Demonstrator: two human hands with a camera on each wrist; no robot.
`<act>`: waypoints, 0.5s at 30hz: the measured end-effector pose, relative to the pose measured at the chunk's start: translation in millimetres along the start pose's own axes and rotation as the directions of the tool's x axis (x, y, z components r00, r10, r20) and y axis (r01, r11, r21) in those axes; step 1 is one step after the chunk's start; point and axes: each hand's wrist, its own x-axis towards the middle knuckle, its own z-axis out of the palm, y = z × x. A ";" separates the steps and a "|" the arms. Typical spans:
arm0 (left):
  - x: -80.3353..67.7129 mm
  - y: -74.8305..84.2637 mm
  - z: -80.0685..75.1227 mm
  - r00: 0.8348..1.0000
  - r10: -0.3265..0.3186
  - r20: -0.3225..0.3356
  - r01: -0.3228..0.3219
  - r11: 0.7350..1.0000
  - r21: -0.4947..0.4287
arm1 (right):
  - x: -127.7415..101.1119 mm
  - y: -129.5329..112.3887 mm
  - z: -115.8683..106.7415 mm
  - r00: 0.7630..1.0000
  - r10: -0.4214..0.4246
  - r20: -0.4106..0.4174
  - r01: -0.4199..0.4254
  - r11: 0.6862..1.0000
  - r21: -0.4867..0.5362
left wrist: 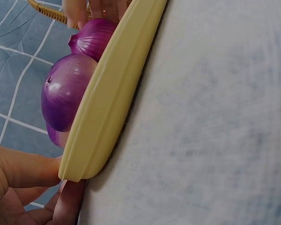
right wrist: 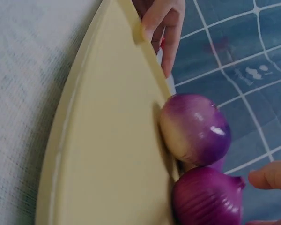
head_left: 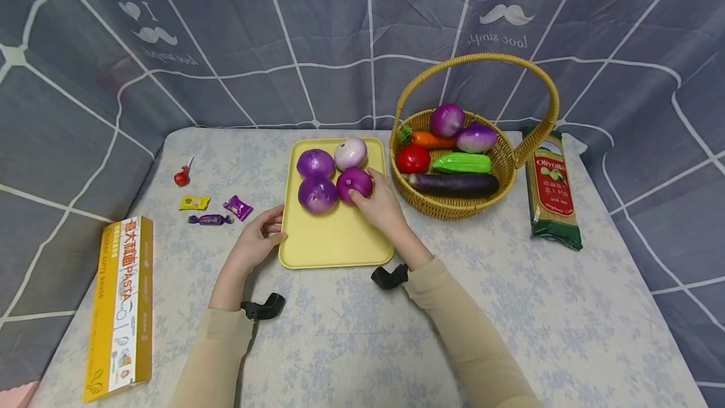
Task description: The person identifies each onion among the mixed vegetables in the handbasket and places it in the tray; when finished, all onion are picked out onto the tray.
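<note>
Grip of the right hand [head_left: 382,203] loose, thumb and fingers parted around the red onion [head_left: 354,186] on the yellow tray [head_left: 337,247]; left hand [head_left: 260,238] pinching the tray's left edge. Best to move gently, without rolling neighbouring onions [head_left: 318,194]. Forearms [head_left: 470,339] angled inward, right reaching farther.

The table [head_left: 340,339], pale with a blue pattern, bears a tray [head_left: 334,241] near the middle of its far edge and a basket [head_left: 447,208] right of that; a packet [head_left: 554,187] lies by the right edge near the far-right corner, a box [head_left: 119,307] along the left edge, a lollipop [head_left: 181,176] near the far-left corner, and a yellow sweet [head_left: 195,203] and two purple sweets [head_left: 238,207] between the left edge and the tray
</note>
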 end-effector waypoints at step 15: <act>-0.9 1.8 -0.7 0.999 -0.031 0.008 0.031 0.999 -0.004 | -21.1 -6.3 -72.2 0.976 -0.116 -0.185 0.149 0.973 0.177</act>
